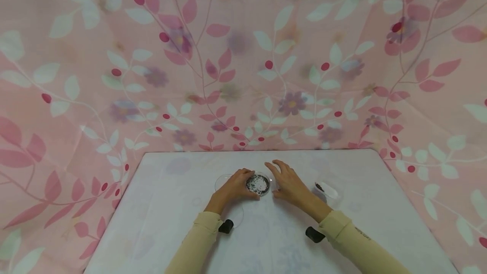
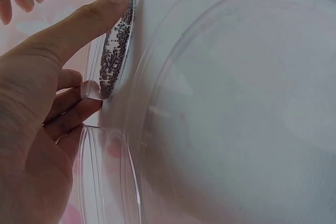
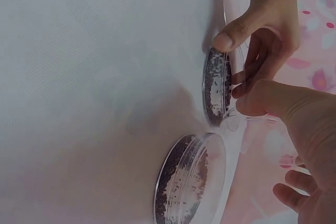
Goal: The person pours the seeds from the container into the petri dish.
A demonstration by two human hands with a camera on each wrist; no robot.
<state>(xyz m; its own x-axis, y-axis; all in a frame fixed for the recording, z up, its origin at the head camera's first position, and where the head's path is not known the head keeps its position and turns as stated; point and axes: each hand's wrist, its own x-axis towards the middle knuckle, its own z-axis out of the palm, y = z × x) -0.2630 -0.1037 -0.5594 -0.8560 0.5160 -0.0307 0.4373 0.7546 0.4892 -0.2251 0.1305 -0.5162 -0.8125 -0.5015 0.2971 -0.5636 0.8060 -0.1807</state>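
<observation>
Clear plastic dish (image 1: 258,184) of dark grains (image 2: 114,59): your left grip (image 1: 237,185) pinches its edge near the middle of the surface (image 1: 274,234), while your right grip (image 1: 289,184) is loose, fingers spread, just beside the dish.

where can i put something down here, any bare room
Bare white cloth lies left of the clear dishes and right of the unheld grain dish, out to the cloth's edges, and nearer, between the sleeves. It is crowded in the middle: the left hand holds another grain dish, the right hand beside it.
</observation>
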